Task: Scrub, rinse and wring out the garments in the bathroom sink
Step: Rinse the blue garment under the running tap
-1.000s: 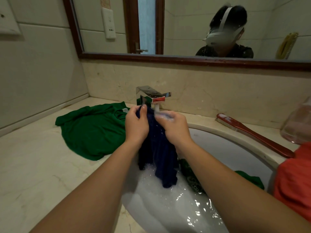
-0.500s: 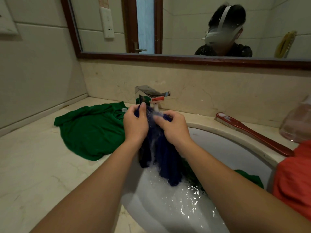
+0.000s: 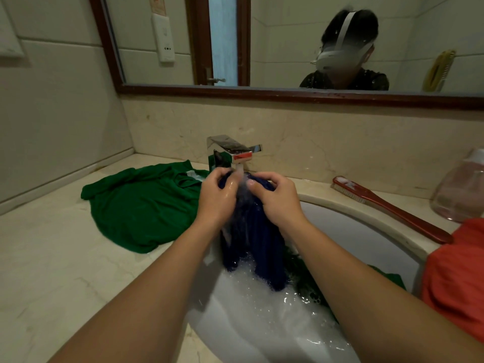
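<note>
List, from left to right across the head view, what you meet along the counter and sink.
Green garment on the counter → left hand → right hand, both hands gripping the blue garment → red brush → orange cloth.

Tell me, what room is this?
Most likely a bathroom: there is a white sink, a shiny tap running into it, and a big mirror on the wall above.

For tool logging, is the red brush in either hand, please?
No, the red brush lies on the counter; left hand and right hand grip the blue garment.
</note>
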